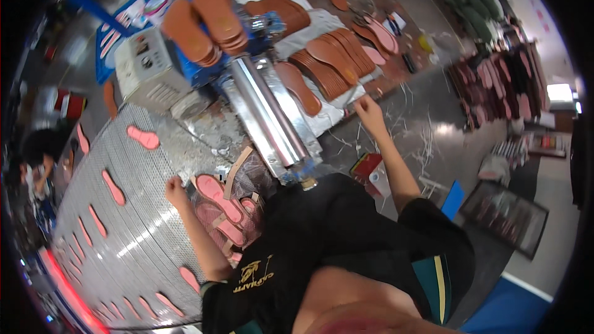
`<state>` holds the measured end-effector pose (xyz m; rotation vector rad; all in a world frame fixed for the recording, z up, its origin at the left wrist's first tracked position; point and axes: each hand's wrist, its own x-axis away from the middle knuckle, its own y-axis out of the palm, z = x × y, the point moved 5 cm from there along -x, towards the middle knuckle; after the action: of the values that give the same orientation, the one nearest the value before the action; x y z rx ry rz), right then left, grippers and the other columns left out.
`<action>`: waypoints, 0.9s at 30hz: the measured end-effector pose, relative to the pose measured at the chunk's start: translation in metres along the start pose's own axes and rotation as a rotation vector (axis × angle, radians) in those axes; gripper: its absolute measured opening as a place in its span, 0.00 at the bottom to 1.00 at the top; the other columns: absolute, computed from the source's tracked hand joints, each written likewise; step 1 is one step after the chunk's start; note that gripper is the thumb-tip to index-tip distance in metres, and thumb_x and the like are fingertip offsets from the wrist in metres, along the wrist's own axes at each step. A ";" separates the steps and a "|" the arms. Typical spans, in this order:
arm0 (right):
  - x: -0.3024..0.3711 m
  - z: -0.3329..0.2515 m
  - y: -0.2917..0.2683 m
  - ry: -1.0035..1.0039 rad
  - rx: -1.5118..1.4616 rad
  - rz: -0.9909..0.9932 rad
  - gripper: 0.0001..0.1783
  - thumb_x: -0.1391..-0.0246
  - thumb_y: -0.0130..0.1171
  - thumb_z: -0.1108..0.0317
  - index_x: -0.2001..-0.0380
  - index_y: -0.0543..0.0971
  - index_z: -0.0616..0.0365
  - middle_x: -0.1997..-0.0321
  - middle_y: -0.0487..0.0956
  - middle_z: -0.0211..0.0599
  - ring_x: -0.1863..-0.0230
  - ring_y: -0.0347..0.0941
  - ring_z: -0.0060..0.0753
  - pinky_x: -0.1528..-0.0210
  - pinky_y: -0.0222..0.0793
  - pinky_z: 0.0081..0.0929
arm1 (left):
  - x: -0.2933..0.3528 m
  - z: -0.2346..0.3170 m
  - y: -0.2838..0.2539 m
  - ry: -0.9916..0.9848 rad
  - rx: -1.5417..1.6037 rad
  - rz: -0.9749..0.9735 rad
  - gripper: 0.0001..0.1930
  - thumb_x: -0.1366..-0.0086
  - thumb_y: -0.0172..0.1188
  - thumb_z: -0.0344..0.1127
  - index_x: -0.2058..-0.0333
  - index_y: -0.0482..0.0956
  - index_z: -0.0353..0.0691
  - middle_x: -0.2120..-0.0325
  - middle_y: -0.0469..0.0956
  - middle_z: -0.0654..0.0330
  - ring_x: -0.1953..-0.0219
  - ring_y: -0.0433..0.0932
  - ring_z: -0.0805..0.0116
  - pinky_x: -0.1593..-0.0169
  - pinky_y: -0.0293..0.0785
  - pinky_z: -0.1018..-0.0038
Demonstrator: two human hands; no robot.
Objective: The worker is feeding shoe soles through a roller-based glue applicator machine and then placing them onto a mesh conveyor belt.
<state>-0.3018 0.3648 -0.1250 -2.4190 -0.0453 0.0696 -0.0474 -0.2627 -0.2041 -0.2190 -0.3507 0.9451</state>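
My left hand (175,190) hovers over the edge of the grey mesh conveyor belt (145,195), its fingers curled closed with nothing showing in them. Just right of it lies a heap of pink insoles (221,198) with tan strips, on clear plastic and netting. My right hand (366,108) is at the near edge of the worktable, fingers pinched together; whatever they may hold is too small to make out. Close to it, a brown insole (299,89) lies on a white cloth (325,119), with rows of stacked brown insoles (325,65) behind.
A shiny metal roller (269,111) stands between my arms. Beyond it are a grey control box (148,65) and two tall stacks of brown insoles (216,15). Single pink insoles (113,187) lie spaced along the belt. A rack of insoles (498,83) stands right; another person (40,173) is far left.
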 end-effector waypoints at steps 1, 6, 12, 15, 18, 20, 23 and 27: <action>-0.020 -0.013 0.000 -0.065 -0.013 0.040 0.13 0.50 0.58 0.65 0.64 0.74 0.63 0.74 0.75 0.41 0.71 0.73 0.33 0.65 0.68 0.30 | 0.020 0.001 0.010 0.020 -0.068 -0.037 0.05 0.42 0.57 0.31 0.72 0.78 0.36 0.79 0.73 0.67 0.79 0.67 0.79 0.75 0.64 0.81; -0.089 -0.029 0.004 -0.203 0.451 0.253 0.28 0.54 0.63 0.62 0.50 0.68 0.59 0.52 0.72 0.48 0.50 0.69 0.49 0.53 0.67 0.43 | 0.135 0.033 0.076 0.057 0.069 -0.171 0.04 0.41 0.55 0.27 0.71 0.77 0.35 0.78 0.74 0.66 0.78 0.68 0.78 0.75 0.65 0.80; -0.125 0.027 0.027 0.136 0.557 0.022 0.35 0.59 0.66 0.59 0.47 0.66 0.55 0.45 0.65 0.45 0.42 0.60 0.53 0.45 0.61 0.53 | 0.208 0.029 0.082 0.187 -0.140 -0.263 0.07 0.40 0.58 0.31 0.69 0.77 0.31 0.80 0.73 0.62 0.77 0.69 0.76 0.72 0.66 0.78; -0.117 0.028 0.025 0.098 0.320 0.156 0.37 0.66 0.72 0.60 0.49 0.70 0.53 0.47 0.66 0.45 0.45 0.63 0.54 0.45 0.62 0.46 | 0.214 0.009 0.066 0.185 -0.130 -0.228 0.08 0.40 0.58 0.30 0.68 0.77 0.30 0.79 0.75 0.61 0.77 0.71 0.75 0.74 0.66 0.78; -0.120 0.037 0.001 -0.015 0.173 0.260 0.34 0.65 0.71 0.61 0.50 0.72 0.54 0.48 0.67 0.46 0.45 0.62 0.54 0.46 0.62 0.46 | 0.212 0.015 0.071 0.017 0.124 -0.303 0.06 0.40 0.53 0.26 0.70 0.77 0.30 0.79 0.75 0.59 0.77 0.72 0.75 0.73 0.68 0.78; -0.120 0.022 -0.009 -0.129 0.031 0.275 0.35 0.65 0.71 0.60 0.50 0.73 0.57 0.51 0.70 0.45 0.47 0.66 0.49 0.45 0.62 0.39 | 0.200 0.034 0.069 0.100 -0.055 -0.284 0.06 0.40 0.53 0.26 0.70 0.77 0.31 0.79 0.75 0.59 0.77 0.72 0.75 0.72 0.68 0.78; -0.114 -0.020 -0.037 -0.362 -0.193 0.128 0.35 0.63 0.70 0.61 0.48 0.72 0.60 0.52 0.73 0.43 0.50 0.69 0.42 0.45 0.62 0.32 | 0.173 0.081 0.080 0.318 -0.178 -0.311 0.05 0.39 0.54 0.28 0.72 0.75 0.33 0.81 0.72 0.61 0.75 0.71 0.73 0.70 0.69 0.76; -0.086 -0.102 -0.057 -0.385 -0.333 -0.255 0.33 0.60 0.68 0.64 0.49 0.73 0.61 0.53 0.75 0.41 0.52 0.71 0.36 0.48 0.64 0.27 | 0.139 0.170 0.114 0.387 -0.185 -0.455 0.12 0.43 0.58 0.27 0.59 0.77 0.33 0.68 0.80 0.58 0.64 0.77 0.73 0.58 0.72 0.77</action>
<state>-0.3815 0.3360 -0.0081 -2.6722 -0.5794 0.4398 -0.1245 -0.0787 -0.0584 -0.4619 -0.1190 0.4065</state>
